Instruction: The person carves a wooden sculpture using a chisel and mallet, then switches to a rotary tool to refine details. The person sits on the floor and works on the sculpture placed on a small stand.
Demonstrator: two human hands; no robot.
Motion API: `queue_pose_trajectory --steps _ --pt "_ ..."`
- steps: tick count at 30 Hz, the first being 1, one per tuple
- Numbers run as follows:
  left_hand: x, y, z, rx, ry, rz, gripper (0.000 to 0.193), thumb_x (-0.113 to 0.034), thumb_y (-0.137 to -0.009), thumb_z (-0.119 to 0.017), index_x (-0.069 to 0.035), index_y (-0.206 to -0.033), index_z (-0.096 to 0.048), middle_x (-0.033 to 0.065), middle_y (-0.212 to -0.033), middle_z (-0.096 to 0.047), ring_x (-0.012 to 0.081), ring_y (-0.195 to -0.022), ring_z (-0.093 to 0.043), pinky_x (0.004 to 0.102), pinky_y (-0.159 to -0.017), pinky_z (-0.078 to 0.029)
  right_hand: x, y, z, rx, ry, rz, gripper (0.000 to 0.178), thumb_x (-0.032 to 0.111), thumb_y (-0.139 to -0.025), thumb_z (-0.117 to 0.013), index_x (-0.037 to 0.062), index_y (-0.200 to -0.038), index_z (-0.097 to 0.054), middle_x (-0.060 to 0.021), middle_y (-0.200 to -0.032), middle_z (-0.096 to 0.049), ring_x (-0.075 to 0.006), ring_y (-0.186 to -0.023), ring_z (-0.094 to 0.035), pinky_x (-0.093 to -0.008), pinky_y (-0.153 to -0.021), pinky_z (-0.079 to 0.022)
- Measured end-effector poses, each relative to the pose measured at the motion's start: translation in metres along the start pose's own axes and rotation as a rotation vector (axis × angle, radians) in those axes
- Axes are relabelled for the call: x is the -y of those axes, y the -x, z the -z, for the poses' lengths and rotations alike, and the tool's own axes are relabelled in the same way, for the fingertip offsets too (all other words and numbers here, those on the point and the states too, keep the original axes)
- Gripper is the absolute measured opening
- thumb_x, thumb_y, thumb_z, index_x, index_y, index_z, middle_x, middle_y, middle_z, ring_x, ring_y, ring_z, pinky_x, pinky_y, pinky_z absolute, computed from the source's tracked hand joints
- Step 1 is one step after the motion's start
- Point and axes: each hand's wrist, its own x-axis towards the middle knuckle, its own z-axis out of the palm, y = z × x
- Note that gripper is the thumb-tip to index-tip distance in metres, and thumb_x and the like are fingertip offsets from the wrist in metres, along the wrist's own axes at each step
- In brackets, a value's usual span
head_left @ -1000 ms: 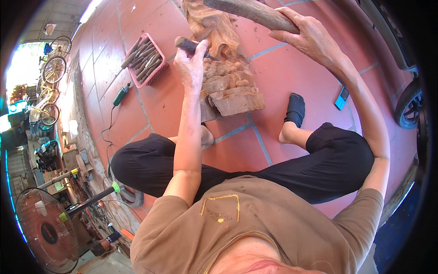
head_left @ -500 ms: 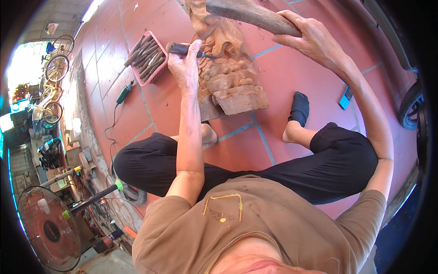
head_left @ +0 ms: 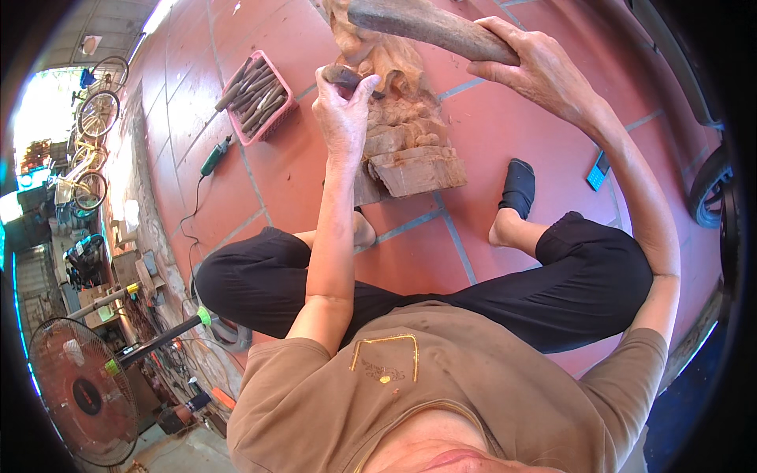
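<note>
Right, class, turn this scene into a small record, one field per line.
Left hand: grips chisel, by the carving
Right hand: grips wooden mallet
Carving: brown wood, on red tiles
Basket: pink, filled with tools, left of carving
Power tool: green, corded, on tiles
Phone: blue, on tiles, right side

The carving (head_left: pixel 414 142) is orange-brown, the club (head_left: pixel 434 34) grey-brown, the basket (head_left: pixel 274 127) pink, the shirt (head_left: pixel 315 402) plain brown, the floor (head_left: pixel 414 264) grey-lined red.
</note>
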Motion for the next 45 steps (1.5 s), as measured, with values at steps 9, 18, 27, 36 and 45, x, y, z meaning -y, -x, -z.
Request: queue_pose_trajectory --steps 9,18,27,36,45 --pt "-0.007 0.005 -0.009 -0.029 -0.142 -0.101 0.025 -0.015 -0.083 -0.083 0.0 -0.094 -0.066 0.0062 -0.077 -0.071 0.0107 -0.065 -0.064 0.0285 -0.058 -0.051 0.018 -0.005 -0.02 -0.149 0.0 0.299 0.052 0.033 -0.089 -0.069 0.0089 -0.133 -0.055 -0.0225 -0.094 -0.07 -0.0386 -0.088 -0.069 -0.0483 -0.077 -0.053" --pt "-0.004 0.005 -0.007 -0.023 -0.158 -0.093 0.032 -0.019 -0.079 -0.085 0.0 -0.093 -0.063 0.0121 -0.077 -0.067 0.0221 -0.063 -0.063 0.0353 -0.06 -0.05 0.031 -0.017 -0.016 -0.153 0.123 0.275 0.048 0.035 -0.085 -0.074 0.0061 -0.122 -0.061 -0.0197 -0.09 -0.069 -0.0379 -0.084 -0.069 -0.0462 -0.072 -0.053" --pt "-0.005 0.005 -0.009 -0.017 -0.053 -0.031 0.029 -0.02 -0.08 -0.085 -0.001 -0.09 -0.065 0.011 -0.08 -0.069 0.0184 -0.067 -0.066 0.0331 -0.062 -0.052 0.01 -0.017 -0.035 0.085 0.258 0.148 0.05 0.036 -0.087 -0.072 0.0059 -0.123 -0.056 -0.0186 -0.086 -0.069 -0.0384 -0.079 -0.068 -0.0471 -0.068 -0.054" --pt "-0.001 0.004 -0.006 -0.014 -0.042 0.058 0.029 -0.021 -0.084 -0.084 0.001 -0.094 -0.068 0.0028 -0.081 -0.07 0.0068 -0.074 -0.062 0.0258 -0.068 -0.051 0.015 -0.012 -0.007 -0.058 0.165 0.108 0.052 0.039 -0.089 -0.071 0.0076 -0.127 -0.059 -0.0198 -0.087 -0.069 -0.0364 -0.081 -0.067 -0.0461 -0.072 -0.051" --pt "0.008 0.003 0.008 -0.148 0.079 0.07 0.011 -0.009 -0.087 -0.074 -0.002 -0.087 -0.065 0.0001 -0.074 -0.062 0.0075 -0.066 -0.058 0.0254 -0.064 -0.05 -0.002 -0.004 -0.003 -0.116 0.152 0.159 0.052 0.038 -0.088 -0.073 0.0081 -0.128 -0.06 -0.019 -0.084 -0.067 -0.0349 -0.077 -0.066 -0.0445 -0.071 -0.049"
